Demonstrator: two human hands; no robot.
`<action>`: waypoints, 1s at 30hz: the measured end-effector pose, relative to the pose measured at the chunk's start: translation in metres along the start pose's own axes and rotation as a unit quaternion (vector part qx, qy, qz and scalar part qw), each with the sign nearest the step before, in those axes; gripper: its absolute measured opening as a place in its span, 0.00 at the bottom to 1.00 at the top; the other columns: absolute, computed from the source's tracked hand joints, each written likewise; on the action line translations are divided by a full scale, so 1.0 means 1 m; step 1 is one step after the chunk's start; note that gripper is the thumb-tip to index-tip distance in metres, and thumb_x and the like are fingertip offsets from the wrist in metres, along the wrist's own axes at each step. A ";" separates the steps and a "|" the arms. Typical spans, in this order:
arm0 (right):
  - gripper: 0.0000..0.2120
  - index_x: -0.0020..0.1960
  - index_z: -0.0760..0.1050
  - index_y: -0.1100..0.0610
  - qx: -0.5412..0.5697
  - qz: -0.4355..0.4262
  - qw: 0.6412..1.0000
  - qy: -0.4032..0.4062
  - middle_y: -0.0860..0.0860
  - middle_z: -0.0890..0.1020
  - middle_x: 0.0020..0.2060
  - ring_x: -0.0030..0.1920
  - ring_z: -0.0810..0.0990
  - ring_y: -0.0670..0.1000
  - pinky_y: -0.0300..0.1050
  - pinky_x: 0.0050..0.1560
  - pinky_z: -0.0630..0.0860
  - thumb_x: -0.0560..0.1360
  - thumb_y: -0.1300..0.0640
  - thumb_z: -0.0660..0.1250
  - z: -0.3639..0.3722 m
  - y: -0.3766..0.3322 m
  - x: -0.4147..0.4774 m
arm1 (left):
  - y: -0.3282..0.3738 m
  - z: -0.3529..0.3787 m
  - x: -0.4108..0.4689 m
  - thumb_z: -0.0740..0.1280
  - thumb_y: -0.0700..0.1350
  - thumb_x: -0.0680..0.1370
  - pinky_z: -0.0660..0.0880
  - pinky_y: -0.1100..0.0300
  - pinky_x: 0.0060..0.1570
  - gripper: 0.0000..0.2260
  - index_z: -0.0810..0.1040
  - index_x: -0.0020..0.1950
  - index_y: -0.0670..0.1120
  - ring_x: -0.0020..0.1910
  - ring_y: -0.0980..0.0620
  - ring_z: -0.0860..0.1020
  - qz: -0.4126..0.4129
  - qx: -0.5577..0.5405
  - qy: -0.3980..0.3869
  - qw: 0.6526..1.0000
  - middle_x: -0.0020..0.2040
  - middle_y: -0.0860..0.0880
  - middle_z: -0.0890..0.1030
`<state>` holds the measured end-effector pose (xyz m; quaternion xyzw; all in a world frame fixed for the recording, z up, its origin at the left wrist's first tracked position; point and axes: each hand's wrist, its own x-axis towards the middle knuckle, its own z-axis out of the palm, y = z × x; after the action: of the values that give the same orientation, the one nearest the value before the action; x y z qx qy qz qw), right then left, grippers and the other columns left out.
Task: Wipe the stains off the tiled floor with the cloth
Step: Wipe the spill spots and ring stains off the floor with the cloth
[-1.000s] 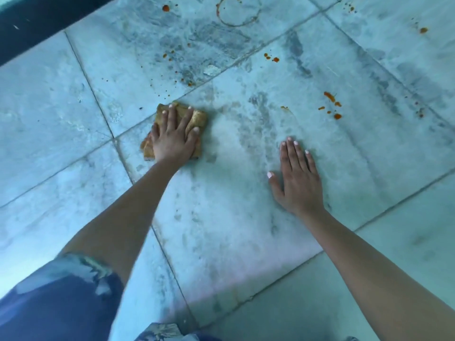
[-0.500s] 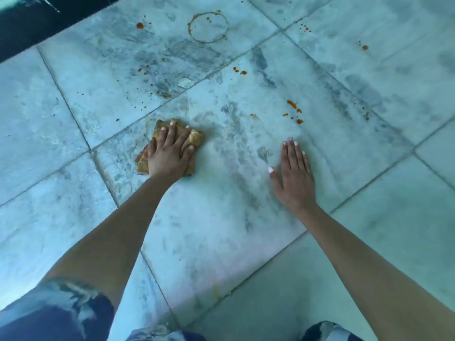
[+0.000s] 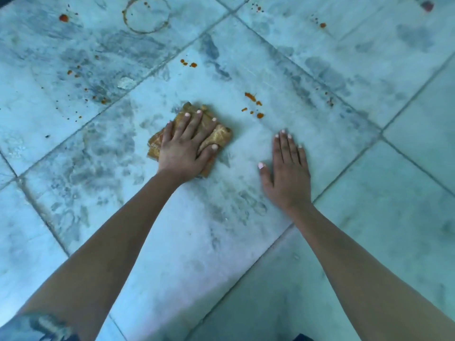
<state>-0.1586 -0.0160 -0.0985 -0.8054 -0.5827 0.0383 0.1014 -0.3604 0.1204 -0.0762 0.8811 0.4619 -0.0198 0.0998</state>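
My left hand (image 3: 186, 146) presses flat on a folded yellow-brown cloth (image 3: 221, 136) on the pale marbled tiled floor (image 3: 202, 242). Fingers are spread over the cloth. Orange-red stains (image 3: 254, 104) lie just right of and beyond the cloth. More drops (image 3: 189, 63) sit farther back. A ring-shaped stain (image 3: 146, 14) and a round spot (image 3: 63, 17) mark the far tile, with fine specks (image 3: 98, 97) at its near edge. My right hand (image 3: 288, 168) rests flat on the floor, fingers extended, empty, to the right of the cloth.
Small spots (image 3: 322, 25) dot the far right tile, and a dark smudge (image 3: 427, 5) sits at the top right. Grout lines (image 3: 381, 134) cross the floor diagonally. A pale chip (image 3: 125, 82) lies near the specks. A patterned sleeve (image 3: 46, 326) shows at the bottom left.
My left hand has slid the cloth to the right, close to the orange stains. My right hand stays flat on the floor. The camera view has shifted.
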 end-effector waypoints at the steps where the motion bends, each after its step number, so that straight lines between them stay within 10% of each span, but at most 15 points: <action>1: 0.33 0.75 0.57 0.64 -0.001 0.001 1.000 0.002 0.59 0.59 0.75 0.75 0.57 0.56 0.53 0.74 0.50 0.77 0.44 0.48 0.001 0.000 -0.001 | -0.008 -0.002 0.011 0.45 0.64 0.77 0.44 0.45 0.73 0.28 0.50 0.76 0.59 0.77 0.48 0.49 -0.038 -0.004 0.002 0.999 0.78 0.52 0.52; 6: 0.34 0.75 0.56 0.63 -0.004 0.002 1.000 -0.007 0.59 0.57 0.75 0.75 0.56 0.56 0.52 0.75 0.48 0.76 0.44 0.48 0.001 -0.001 0.002 | 0.024 -0.013 0.070 0.49 0.60 0.80 0.41 0.42 0.73 0.30 0.41 0.77 0.52 0.77 0.48 0.44 -0.136 -0.061 -0.003 0.989 0.79 0.49 0.47; 12: 0.33 0.74 0.59 0.64 0.009 0.001 1.000 0.004 0.60 0.61 0.74 0.74 0.59 0.56 0.53 0.74 0.51 0.76 0.45 0.50 -0.003 -0.001 0.000 | 0.038 0.002 -0.023 0.45 0.64 0.75 0.44 0.46 0.73 0.32 0.49 0.77 0.53 0.77 0.51 0.49 0.126 -0.030 -0.044 0.991 0.78 0.51 0.50; 20: 0.34 0.75 0.57 0.64 0.018 0.007 1.000 -0.019 0.59 0.59 0.75 0.75 0.57 0.56 0.52 0.74 0.49 0.75 0.43 0.47 -0.005 -0.002 0.002 | 0.007 -0.029 0.054 0.50 0.59 0.81 0.41 0.42 0.73 0.23 0.50 0.76 0.61 0.77 0.50 0.43 -0.111 -0.051 -0.061 0.991 0.78 0.53 0.44; 30: 0.35 0.75 0.56 0.63 0.026 0.010 0.998 -0.056 0.59 0.58 0.75 0.75 0.56 0.55 0.51 0.74 0.48 0.74 0.43 0.45 -0.013 -0.003 0.001 | 0.008 -0.022 -0.021 0.34 0.73 0.67 0.40 0.37 0.70 0.35 0.38 0.72 0.65 0.76 0.46 0.39 0.053 0.062 -0.152 0.985 0.78 0.55 0.40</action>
<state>-0.1590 -0.0160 -0.0855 -0.8048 -0.5783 0.0996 0.0892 -0.3673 0.1028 -0.0503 0.8957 0.3917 -0.1765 0.1144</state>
